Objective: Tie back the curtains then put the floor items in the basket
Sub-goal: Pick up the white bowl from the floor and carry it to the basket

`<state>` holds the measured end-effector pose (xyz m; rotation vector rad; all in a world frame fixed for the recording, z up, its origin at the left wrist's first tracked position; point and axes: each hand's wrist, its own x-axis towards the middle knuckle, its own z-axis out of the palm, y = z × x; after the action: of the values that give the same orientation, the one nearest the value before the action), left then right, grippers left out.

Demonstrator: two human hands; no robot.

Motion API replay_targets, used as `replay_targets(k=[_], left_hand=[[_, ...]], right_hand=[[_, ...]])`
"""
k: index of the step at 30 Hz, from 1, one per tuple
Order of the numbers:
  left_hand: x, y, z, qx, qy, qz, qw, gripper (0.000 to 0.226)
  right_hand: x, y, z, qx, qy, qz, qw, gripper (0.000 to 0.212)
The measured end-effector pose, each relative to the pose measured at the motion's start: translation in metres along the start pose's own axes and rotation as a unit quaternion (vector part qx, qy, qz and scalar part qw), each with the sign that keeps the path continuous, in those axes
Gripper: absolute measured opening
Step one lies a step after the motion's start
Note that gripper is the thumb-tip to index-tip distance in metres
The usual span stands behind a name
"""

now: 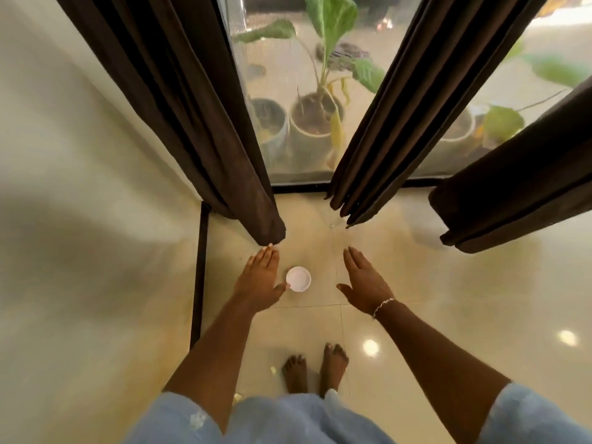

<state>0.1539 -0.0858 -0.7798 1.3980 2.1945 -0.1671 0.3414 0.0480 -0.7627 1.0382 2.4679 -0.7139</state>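
Observation:
Three dark brown curtain panels hang loose to the floor: a left curtain [192,107], a middle curtain [394,116] and a right curtain [519,187]. My left hand [261,278] reaches forward with straight fingers, its fingertips just below the left curtain's hem. My right hand [363,280], with a bracelet on the wrist, is stretched out flat and holds nothing. A small round white lid or dish [298,279] lies on the floor between my hands, next to my left thumb.
A glass door [298,91] with a mesh screen stands behind the curtains; potted plants [317,120] are outside. A cream wall [80,155] with a dark trim [199,277] runs along the left. My bare feet [315,370] stand on glossy cream tiles.

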Motion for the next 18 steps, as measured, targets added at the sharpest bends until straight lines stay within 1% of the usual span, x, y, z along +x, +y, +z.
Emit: replay_targets(k=[3, 5, 7, 10, 13, 16, 18], left_hand=[[0.034, -0.012, 0.04, -0.044, 0.0, -0.016, 0.999, 0.074], [0.054, -0.018, 0.074, -0.105, -0.011, -0.054, 0.993, 0.073], [0.072, -0.023, 0.109, -0.186, -0.023, -0.101, 0.977, 0.07], [0.104, -0.029, 0.165, -0.321, -0.033, -0.19, 0.927, 0.063], [0.142, -0.035, 0.216, -0.425, -0.031, -0.255, 0.868, 0.056], [0.179, -0.037, 0.265, -0.543, -0.011, -0.28, 0.792, 0.05], [0.201, -0.035, 0.3, -0.585, 0.006, -0.285, 0.759, 0.051]], right_hand=[[0.032, 0.013, 0.05, 0.072, -0.037, 0.028, 0.996, 0.078], [0.056, 0.026, 0.087, 0.102, -0.058, 0.043, 0.992, 0.079], [0.079, 0.038, 0.122, 0.125, -0.077, 0.052, 0.988, 0.079], [0.118, 0.055, 0.173, 0.16, -0.097, 0.063, 0.98, 0.074], [0.161, 0.068, 0.221, 0.242, -0.085, 0.09, 0.962, 0.063], [0.205, 0.079, 0.267, 0.363, -0.063, 0.145, 0.919, 0.053], [0.233, 0.086, 0.299, 0.423, -0.063, 0.165, 0.889, 0.051]])
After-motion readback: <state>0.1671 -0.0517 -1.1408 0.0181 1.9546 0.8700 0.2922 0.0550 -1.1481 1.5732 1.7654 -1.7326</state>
